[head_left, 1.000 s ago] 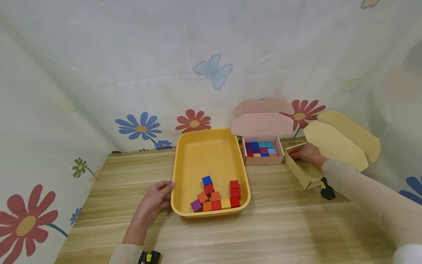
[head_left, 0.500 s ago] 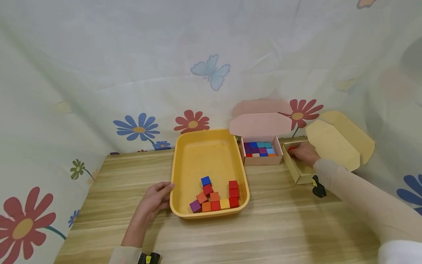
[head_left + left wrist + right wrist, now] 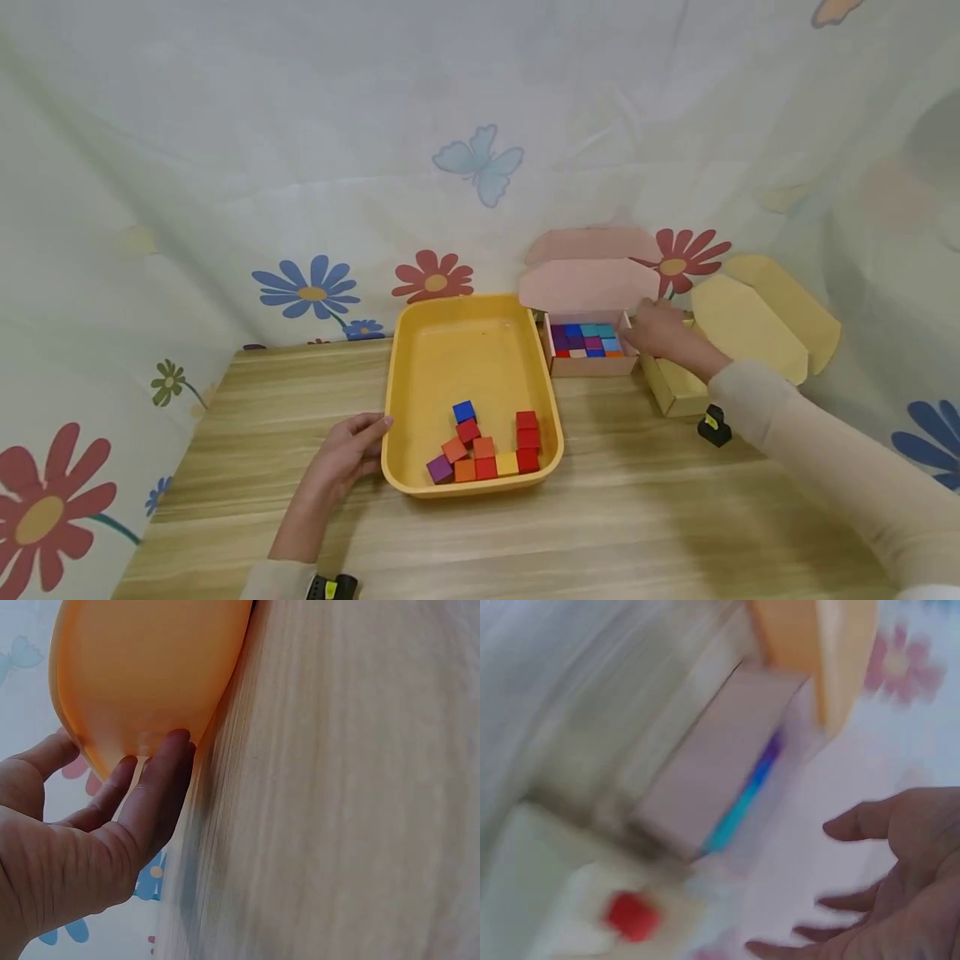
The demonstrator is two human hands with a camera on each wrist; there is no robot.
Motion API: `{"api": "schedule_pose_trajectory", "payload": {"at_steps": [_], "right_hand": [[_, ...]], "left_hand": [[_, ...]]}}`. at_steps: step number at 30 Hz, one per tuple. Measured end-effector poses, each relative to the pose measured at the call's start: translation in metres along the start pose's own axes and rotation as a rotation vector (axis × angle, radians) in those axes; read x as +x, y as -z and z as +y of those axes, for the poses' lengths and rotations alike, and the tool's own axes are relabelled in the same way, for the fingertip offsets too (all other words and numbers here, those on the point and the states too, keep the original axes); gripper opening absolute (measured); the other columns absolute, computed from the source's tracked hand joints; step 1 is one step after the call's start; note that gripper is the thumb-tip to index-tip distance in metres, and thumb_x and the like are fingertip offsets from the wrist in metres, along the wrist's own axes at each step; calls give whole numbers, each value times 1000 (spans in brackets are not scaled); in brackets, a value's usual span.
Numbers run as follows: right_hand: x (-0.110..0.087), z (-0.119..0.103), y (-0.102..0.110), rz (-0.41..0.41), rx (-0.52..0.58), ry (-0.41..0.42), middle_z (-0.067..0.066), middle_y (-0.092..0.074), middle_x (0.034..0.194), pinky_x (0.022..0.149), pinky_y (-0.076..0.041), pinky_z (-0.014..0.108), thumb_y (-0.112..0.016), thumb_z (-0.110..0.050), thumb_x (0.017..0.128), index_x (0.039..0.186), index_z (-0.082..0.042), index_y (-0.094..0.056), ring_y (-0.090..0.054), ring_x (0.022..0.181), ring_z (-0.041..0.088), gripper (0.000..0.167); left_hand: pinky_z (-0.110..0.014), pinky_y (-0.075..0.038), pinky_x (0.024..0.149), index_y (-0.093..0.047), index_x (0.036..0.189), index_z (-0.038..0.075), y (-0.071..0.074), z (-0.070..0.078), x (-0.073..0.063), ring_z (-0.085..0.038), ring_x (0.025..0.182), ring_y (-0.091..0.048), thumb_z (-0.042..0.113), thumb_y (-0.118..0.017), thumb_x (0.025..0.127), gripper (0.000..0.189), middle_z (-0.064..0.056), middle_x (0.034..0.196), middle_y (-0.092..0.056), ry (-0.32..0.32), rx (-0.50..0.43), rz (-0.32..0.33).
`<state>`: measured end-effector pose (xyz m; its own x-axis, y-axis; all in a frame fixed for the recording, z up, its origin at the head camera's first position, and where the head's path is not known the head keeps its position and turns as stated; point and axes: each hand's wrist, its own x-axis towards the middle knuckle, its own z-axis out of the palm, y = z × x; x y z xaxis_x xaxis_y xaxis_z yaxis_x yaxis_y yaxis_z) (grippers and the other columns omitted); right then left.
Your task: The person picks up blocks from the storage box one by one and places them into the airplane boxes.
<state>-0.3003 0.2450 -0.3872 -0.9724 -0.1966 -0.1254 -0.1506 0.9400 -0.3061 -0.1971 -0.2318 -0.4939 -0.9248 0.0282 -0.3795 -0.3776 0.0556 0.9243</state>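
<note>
My left hand point(image 3: 347, 454) is at the left side of a yellow plastic tray point(image 3: 467, 350). In the left wrist view its thumb tip touches the rim and its extended fingers rest against the outer wall. Several colored cubes point(image 3: 485, 447) lie near the tray's front end. My right hand point(image 3: 663, 329) is raised between the pink box point(image 3: 596, 367) and the pale yellow box point(image 3: 667, 392), and overlaps both. In the blurred right wrist view its fingers are spread, holding nothing. A red cube point(image 3: 632, 916) lies inside the yellow box.
Rows of cubes in blue, purple, teal and other colors point(image 3: 585, 339) fill the pink box. Both boxes have lids standing back, one pink point(image 3: 588, 285), one yellow point(image 3: 750, 325). A patterned cloth point(image 3: 337, 167) hangs behind the wooden table point(image 3: 600, 533).
My right hand has let go of a red cube in the yellow box and moved up and left toward the pink box. The left hand stays at the tray.
</note>
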Motion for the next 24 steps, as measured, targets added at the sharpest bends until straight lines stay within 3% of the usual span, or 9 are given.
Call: {"api": "schedule_pose_trajectory", "payload": {"at_steps": [2,4,6,8,11,16,19,24], "right_hand": [[-3,-31,2,16,-70,97,36,-52,131,101,-45,61,-56,-19,100,129,18,-52,-49,121,51,47],[-4,-59,-1,45,-84,236,31,-56,132,101,-49,55,-61,-15,99,130,13,-56,-55,120,45,42],[-6,-84,-7,51,-71,383,26,-63,124,91,-56,47,-66,-11,96,127,8,-62,-63,108,39,36],[-6,-107,-16,18,-84,503,19,-68,117,85,-58,40,-66,-9,96,122,2,-67,-66,101,32,29],[-5,-139,-32,-106,-105,634,12,-71,113,87,-57,35,-67,-7,97,120,-3,-70,-67,102,28,24],[-5,-177,-58,-291,-126,720,10,-73,112,93,-56,32,-73,-9,95,120,-5,-71,-67,105,26,26],[-6,-190,-73,-335,-158,754,9,-72,113,92,-55,29,-75,-10,93,121,-5,-71,-65,101,21,29],[-9,-201,-93,-388,-170,706,1,-71,110,88,-55,22,-77,-14,92,124,-12,-70,-61,94,12,33]], "left_hand": [[-40,-61,82,-49,141,-6,2,0,1,-27,101,-71,33,-66,101,58,-24,130,-61,0,3,5],[-40,-61,82,-49,140,-6,3,1,1,-26,100,-71,33,-66,101,58,-23,129,-62,-1,-2,10],[-40,-61,82,-48,141,-7,3,0,2,-25,99,-71,32,-66,101,58,-23,128,-62,-2,-7,1],[-39,-61,82,-48,141,-7,3,-1,2,-25,98,-71,31,-65,101,58,-23,127,-62,1,-7,-4],[-40,-61,81,-49,140,-7,1,-1,2,-25,97,-71,30,-65,102,56,-21,126,-63,12,-12,-3],[-40,-61,81,-49,141,-7,-1,0,2,-26,98,-71,30,-65,102,56,-22,126,-62,-1,-6,-11],[-39,-61,80,-49,140,-6,0,2,2,-24,96,-71,31,-65,102,57,-21,124,-64,-3,-1,-14],[-37,-61,78,-48,141,-7,1,1,0,-23,93,-71,32,-65,102,58,-20,120,-66,0,2,-16]]}}
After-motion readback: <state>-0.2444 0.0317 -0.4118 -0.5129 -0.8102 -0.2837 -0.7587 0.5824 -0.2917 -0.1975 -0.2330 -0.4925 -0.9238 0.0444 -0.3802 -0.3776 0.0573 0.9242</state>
